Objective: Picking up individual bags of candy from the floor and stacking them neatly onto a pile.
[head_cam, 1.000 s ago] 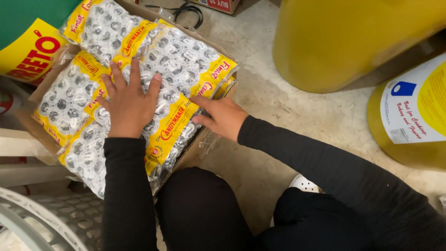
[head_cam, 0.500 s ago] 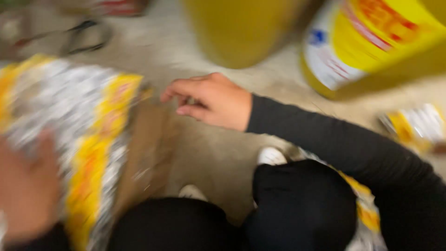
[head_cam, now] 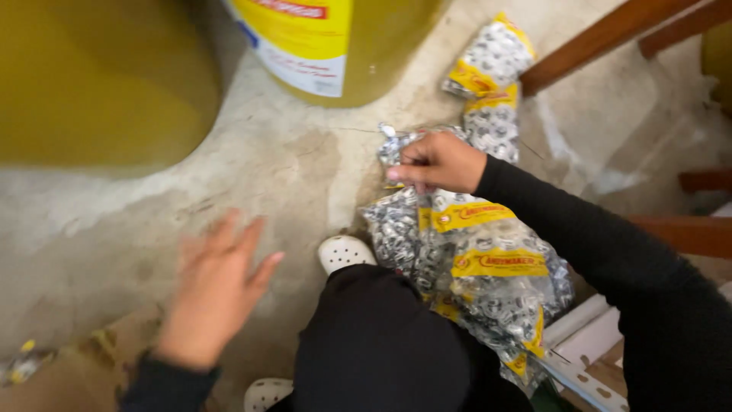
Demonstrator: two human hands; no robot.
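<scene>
The right hand is pinched on the top edge of a clear plastic bag of silver wrapped sweets with yellow labels, which lies on the concrete floor beside the knee. The left hand, blurred, is spread open above the floor and holds nothing. This looks like the picking-up step; lifting needs a firm grip.

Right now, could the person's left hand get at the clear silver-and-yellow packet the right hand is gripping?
Probably yes: the left hand hovers open and empty, with only bare concrete floor and a white clog between it and the packet.
</scene>
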